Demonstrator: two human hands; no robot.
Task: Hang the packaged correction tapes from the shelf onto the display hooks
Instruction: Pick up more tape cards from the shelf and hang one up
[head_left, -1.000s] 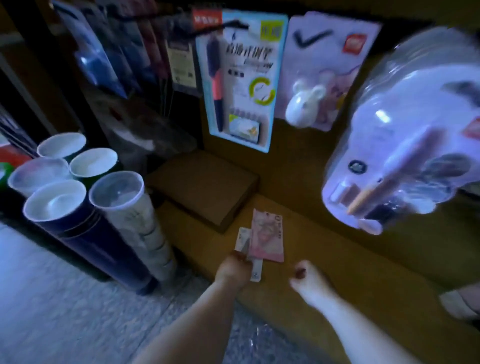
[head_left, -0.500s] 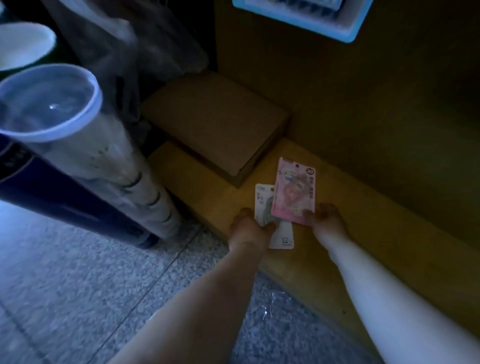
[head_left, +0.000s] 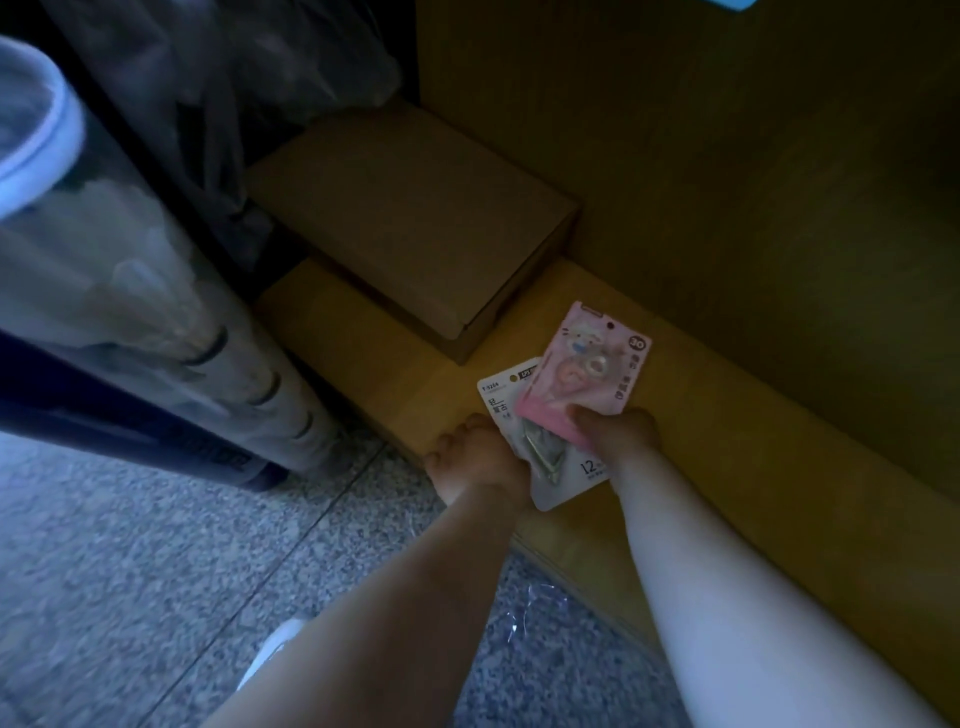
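A pink correction-tape package with a cartoon print lies tilted over a white package marked "12", both low over the wooden shelf. My right hand grips the pink package at its lower edge. My left hand holds the white package by its left side. The display hooks are out of view.
A closed cardboard box sits on the shelf just behind the packages. Tall clear and dark tubes stand on the speckled floor at the left. The wooden back panel rises behind the shelf.
The camera has dipped down toward the shelf. My right hand reached in and took hold of the pink package; my left hand has closed on the white one.
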